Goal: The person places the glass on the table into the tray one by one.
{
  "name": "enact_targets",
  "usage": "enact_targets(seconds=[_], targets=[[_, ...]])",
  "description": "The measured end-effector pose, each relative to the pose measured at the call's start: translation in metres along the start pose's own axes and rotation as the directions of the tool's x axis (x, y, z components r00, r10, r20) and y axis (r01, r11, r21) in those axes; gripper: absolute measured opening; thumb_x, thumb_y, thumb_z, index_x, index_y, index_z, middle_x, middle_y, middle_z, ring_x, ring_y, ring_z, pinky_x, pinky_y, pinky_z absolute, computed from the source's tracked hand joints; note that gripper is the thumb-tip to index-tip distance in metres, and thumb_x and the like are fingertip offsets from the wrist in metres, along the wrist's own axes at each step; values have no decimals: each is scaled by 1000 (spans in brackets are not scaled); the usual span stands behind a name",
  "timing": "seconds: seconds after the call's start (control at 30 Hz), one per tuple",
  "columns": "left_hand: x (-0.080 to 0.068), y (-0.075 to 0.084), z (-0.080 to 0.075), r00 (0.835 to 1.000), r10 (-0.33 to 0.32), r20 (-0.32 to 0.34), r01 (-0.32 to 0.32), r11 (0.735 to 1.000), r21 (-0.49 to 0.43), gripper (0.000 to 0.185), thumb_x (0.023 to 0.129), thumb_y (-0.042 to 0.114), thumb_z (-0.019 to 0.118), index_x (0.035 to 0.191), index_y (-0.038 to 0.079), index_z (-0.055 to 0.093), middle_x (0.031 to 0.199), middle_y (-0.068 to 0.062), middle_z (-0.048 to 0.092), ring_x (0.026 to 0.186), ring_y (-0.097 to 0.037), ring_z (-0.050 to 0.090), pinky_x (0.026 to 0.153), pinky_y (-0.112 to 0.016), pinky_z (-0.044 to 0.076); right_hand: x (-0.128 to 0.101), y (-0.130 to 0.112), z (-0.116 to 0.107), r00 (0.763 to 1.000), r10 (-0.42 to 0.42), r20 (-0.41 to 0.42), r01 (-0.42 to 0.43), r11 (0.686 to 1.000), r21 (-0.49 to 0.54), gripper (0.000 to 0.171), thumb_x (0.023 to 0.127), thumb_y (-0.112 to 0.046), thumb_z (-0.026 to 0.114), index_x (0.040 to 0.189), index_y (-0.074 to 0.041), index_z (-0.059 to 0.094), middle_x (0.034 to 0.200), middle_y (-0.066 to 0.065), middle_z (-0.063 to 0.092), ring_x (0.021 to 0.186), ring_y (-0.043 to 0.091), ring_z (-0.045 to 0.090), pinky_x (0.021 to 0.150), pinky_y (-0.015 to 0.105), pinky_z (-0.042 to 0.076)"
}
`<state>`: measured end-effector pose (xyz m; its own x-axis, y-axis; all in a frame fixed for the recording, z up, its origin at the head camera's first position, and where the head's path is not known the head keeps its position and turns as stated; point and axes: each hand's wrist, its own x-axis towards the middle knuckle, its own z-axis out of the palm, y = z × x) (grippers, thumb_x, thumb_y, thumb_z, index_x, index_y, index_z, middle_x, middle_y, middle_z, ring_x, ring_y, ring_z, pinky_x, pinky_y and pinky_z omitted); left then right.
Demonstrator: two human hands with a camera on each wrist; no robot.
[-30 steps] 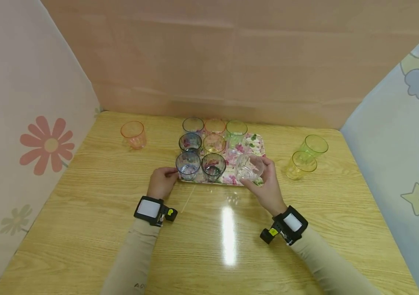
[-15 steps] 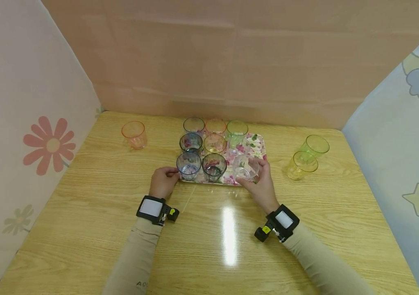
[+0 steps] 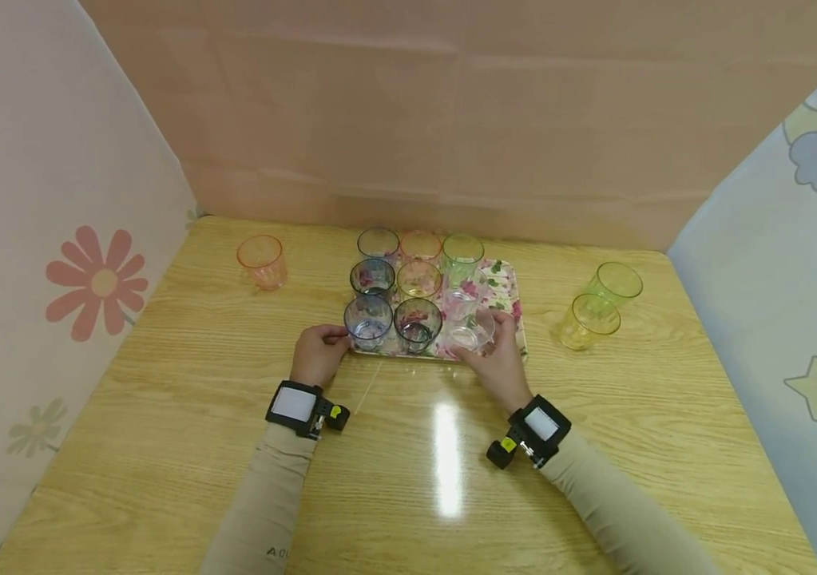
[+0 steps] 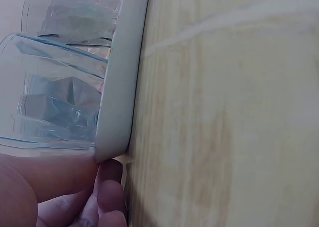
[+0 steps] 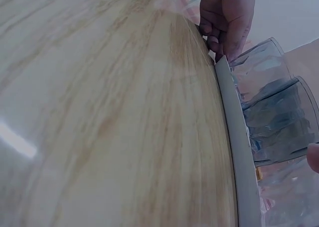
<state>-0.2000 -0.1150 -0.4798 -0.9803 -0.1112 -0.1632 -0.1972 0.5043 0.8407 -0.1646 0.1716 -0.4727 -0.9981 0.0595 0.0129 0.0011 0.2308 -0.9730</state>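
Observation:
A floral tray lies mid-table with several coloured glasses on it in rows. My right hand grips a clear glass in the tray's front row, just right of a dark green glass; whether its base touches the tray I cannot tell. My left hand holds the tray's front-left corner beside a blue glass. In the left wrist view my fingers pinch the tray rim below the blue glass. The right wrist view shows the tray rim and my left hand at its far end.
An orange glass stands alone at the back left of the wooden table. Two yellow-green glasses stand to the right of the tray. Cloth-covered walls close in the table on three sides.
My right hand has carried the clear glass left and lower, into the tray's front row. My left hand has stayed at the tray's corner.

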Motion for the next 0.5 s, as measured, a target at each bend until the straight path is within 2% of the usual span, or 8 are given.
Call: enact_targets(seconds=[0.2,0.5], targets=[[0,1,0,1000,6,6,-6,1000,3,22,97,7,68,115,-4,73,108,-20,73,99,-30,67,86,-43,53,1,0,2,1000,-3,7,3,1000,-7,77,87,-4,80,143,-3,27,158,18,35,149,32,30,119,51,26],[-2,2,-1,1000,-4,10,4,1000,0,23,97,8,67,116,-5,73,107,-19,72,98,-30,67,84,-41,52,1,2,3,999,-11,35,13,998,-58,78,89,-9,80,145,-3,25,159,20,34,148,35,30,117,54,30]])
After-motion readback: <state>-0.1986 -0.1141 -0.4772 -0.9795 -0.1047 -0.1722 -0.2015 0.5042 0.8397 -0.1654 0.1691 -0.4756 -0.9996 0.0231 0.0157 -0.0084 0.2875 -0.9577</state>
